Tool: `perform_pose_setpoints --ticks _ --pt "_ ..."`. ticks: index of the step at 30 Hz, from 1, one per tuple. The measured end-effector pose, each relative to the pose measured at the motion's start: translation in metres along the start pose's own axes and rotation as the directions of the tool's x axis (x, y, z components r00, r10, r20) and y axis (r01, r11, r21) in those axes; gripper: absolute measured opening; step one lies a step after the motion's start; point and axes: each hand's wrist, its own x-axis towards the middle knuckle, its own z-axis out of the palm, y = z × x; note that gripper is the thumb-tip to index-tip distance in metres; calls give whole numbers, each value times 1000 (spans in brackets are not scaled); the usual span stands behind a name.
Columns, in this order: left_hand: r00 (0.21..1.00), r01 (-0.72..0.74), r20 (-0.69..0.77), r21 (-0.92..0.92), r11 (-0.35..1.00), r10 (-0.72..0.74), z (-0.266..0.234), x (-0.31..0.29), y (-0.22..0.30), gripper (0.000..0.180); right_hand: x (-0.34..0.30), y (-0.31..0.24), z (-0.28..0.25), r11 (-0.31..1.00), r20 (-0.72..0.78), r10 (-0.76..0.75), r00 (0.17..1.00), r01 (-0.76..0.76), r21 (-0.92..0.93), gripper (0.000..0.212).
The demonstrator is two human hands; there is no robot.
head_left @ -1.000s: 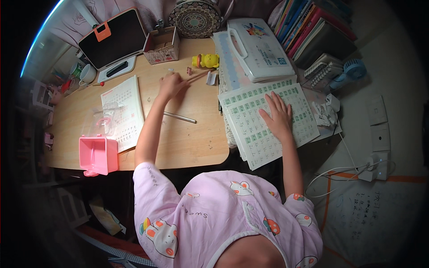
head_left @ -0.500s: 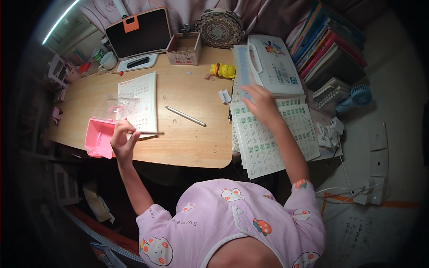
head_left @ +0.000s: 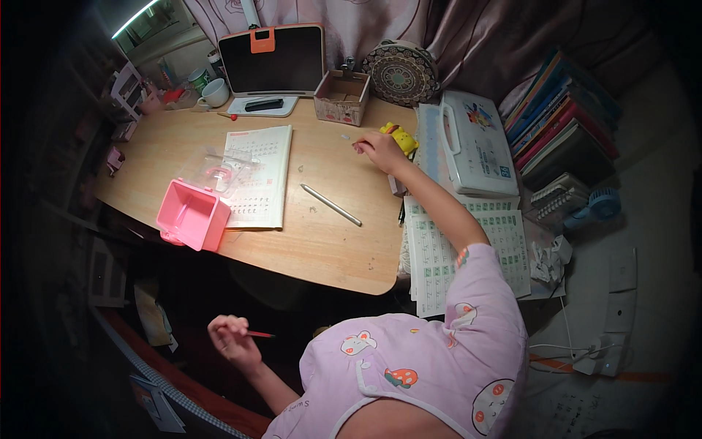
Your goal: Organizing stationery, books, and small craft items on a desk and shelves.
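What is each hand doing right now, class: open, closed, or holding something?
Left hand: closed around a thin red pencil, held below the desk edge.
Right hand: fingers curled on the desk beside a yellow toy; whether it holds anything cannot be told.

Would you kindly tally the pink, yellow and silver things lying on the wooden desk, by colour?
Pink: 1, the open pink box at the desk's front edge.
Yellow: 1, the small yellow toy beside the right hand.
Silver: 1, the silver pen lying on the desk.
Total: 3.
The left hand, below the desk, holds a thin red stick, not counted.
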Motion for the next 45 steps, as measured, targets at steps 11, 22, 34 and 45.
perform_pose_setpoints --ticks 11,22,34,45 --pt "638 413 564 324 851 -525 150 93 -127 13 -35 -111 -49 666 228 185 956 -292 686 11" --pt "596 439 670 189 878 -442 185 123 -155 15 -31 -98 -66 551 284 468 837 -528 647 26" --pt "561 535 662 169 828 -497 199 167 -193 16 35 -67 -71 742 443 495 747 -629 232 44" --pt "541 669 586 134 731 -603 185 183 -216 14 65 -48 -37 655 558 442 702 -678 334 38"
